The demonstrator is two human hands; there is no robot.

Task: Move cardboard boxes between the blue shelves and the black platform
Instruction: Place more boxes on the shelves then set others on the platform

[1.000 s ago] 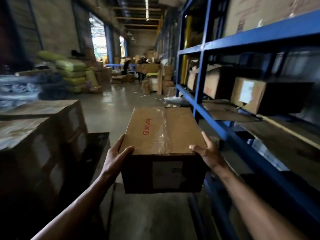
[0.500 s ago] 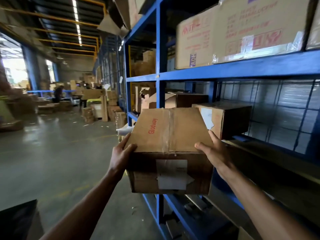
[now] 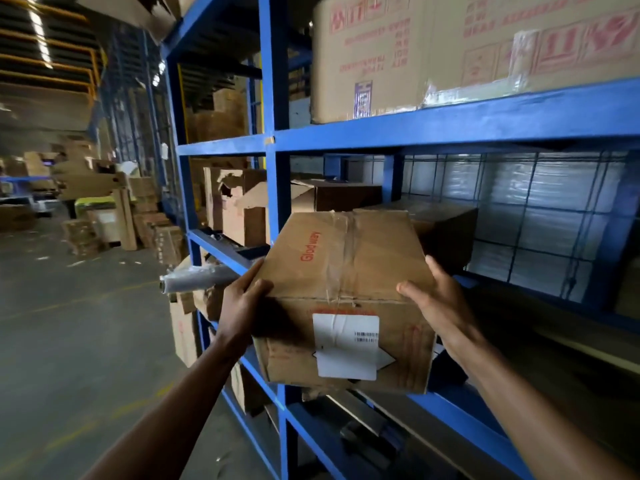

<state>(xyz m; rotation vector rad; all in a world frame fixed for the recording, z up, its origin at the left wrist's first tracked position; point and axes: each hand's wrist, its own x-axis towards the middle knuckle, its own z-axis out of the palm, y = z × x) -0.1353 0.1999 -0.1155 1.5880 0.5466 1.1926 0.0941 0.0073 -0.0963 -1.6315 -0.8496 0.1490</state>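
- I hold the cardboard box (image 3: pixel 346 296) in the air at the front of the blue shelves (image 3: pixel 450 123), at the middle level. Its far end is tipped up and in over the front beam, and I cannot tell whether it touches the shelf yet.
- My left hand (image 3: pixel 242 306) clamps the near left corner, with the thumb hooked over the top edge and the fingers laid along the side wall.
- My right hand (image 3: pixel 436 303) does the same on the right corner. Nothing supports the box from below.
- Slip risk: with only side pressure and the box tilted, I judge the near end could slide down through my palms if I ease my squeeze too soon.
- The bottom edge (image 3: pixel 318 389) looks crumpled and torn. Dragging it over the beam could snag the flap or open it.
- The upright post (image 3: pixel 277 202) stands just beside the box's left side. Drifting left would knock that corner and pinch my left fingers.
- Another carton (image 3: pixel 446 233) sits on the shelf right behind. Pushing too far would jam against it or shove it back.
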